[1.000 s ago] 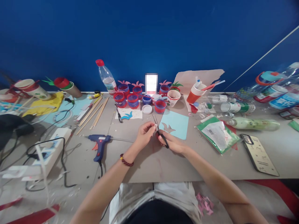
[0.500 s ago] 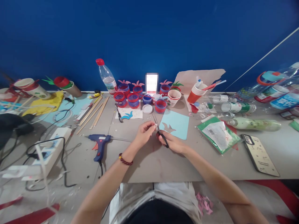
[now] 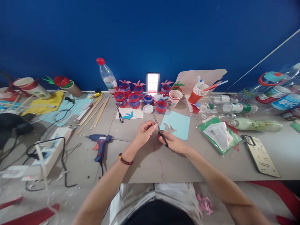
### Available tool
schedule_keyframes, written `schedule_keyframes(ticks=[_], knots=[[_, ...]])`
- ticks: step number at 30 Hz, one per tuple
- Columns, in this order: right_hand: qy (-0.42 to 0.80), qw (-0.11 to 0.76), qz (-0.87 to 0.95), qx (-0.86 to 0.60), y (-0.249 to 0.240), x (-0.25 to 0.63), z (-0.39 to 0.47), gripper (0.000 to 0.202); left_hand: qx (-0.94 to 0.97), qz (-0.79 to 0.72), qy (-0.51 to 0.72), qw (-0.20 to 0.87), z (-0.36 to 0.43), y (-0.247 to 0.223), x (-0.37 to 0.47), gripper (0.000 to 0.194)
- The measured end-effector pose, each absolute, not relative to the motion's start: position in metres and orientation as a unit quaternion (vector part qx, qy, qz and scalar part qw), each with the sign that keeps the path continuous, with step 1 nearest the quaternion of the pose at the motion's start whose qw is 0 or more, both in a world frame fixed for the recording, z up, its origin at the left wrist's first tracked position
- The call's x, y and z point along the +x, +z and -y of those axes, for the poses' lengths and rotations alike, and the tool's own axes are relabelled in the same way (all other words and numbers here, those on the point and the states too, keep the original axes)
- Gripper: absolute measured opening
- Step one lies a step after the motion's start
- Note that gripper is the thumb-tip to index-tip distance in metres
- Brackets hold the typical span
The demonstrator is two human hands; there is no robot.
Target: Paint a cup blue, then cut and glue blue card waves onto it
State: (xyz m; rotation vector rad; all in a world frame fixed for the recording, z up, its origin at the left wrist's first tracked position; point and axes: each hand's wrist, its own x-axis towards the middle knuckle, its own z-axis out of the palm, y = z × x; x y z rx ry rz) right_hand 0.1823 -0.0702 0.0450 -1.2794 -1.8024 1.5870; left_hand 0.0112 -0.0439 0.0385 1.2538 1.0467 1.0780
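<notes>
My right hand (image 3: 173, 142) is closed round the black handles of a pair of scissors (image 3: 163, 138), whose blades point away from me. Just left of the blades, my left hand (image 3: 146, 130) pinches a small white piece (image 3: 156, 126), probably paper; its full shape is hidden by the fingers. Beyond my right hand lies a light blue sheet (image 3: 181, 123) with a crown-like cutout hole (image 3: 170, 128) in it. A blue leafy paper cutout (image 3: 128, 116) rests on a white paper (image 3: 140, 114) with pen marks, beside a black pen (image 3: 120, 114).
A blue glue gun (image 3: 100, 145) lies left of my hands, near a white power strip (image 3: 52, 150). Red and purple cups (image 3: 134, 100) stand along the wall with a bottle (image 3: 107, 76). To the right are a green packet (image 3: 219, 134), a phone (image 3: 261, 156) and plastic bottles (image 3: 255, 124).
The scissor handles have shifted very slightly in my right hand. My left hand stays in place with the white piece, and everything on the table lies as before.
</notes>
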Motion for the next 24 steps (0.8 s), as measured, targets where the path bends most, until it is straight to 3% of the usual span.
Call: schedule_keyframes(ticks=[7, 14, 24], knots=[[0.626, 0.206, 0.631, -0.409, 0.036, 0.191, 0.066, 0.057, 0.548, -0.42, 0.451, 0.566, 0.044, 0.043, 0.01, 0.026], [0.675, 0.189, 0.607, -0.374, 0.033, 0.195, 0.065, 0.057, 0.56, -0.413, 0.437, 0.57, 0.045, 0.042, 0.01, 0.026], [0.642, 0.22, 0.632, -0.374, 0.03, 0.193, 0.064, 0.056, 0.551, -0.416, 0.428, 0.583, 0.044, 0.044, 0.008, 0.026]])
